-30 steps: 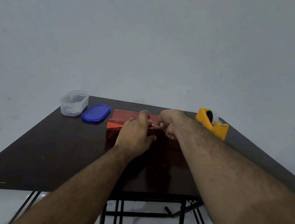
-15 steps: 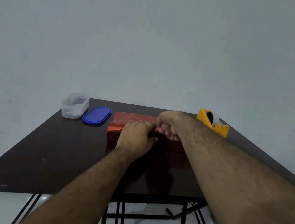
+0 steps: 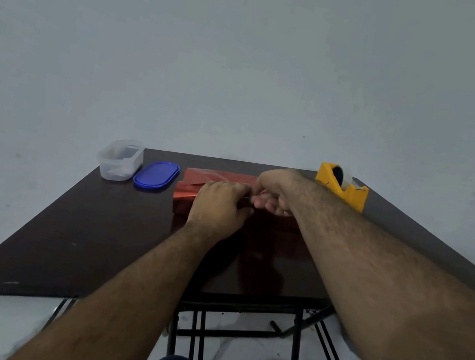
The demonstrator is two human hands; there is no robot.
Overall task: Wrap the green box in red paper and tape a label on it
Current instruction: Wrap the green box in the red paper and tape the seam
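Note:
A box covered in red paper point(image 3: 189, 190) lies on the dark table point(image 3: 90, 227), toward its far middle. No green of the box shows. My left hand point(image 3: 219, 208) lies on the near top edge of the wrapped box with its fingers curled over the paper. My right hand point(image 3: 275, 192) is just to its right, fingers curled down onto the top of the paper, fingertips meeting those of the left hand. What the fingertips pinch is hidden. No label is visible.
A yellow tape dispenser point(image 3: 342, 186) stands at the far right of the table. A clear plastic tub point(image 3: 120, 158) and its blue oval lid point(image 3: 156, 174) lie at the far left. The table's black frame point(image 3: 237, 321) and my knees show below.
My left thumb, raised a second ago, has come down onto the paper. Both hands stay together on the box top, with the fingertips drawn closer.

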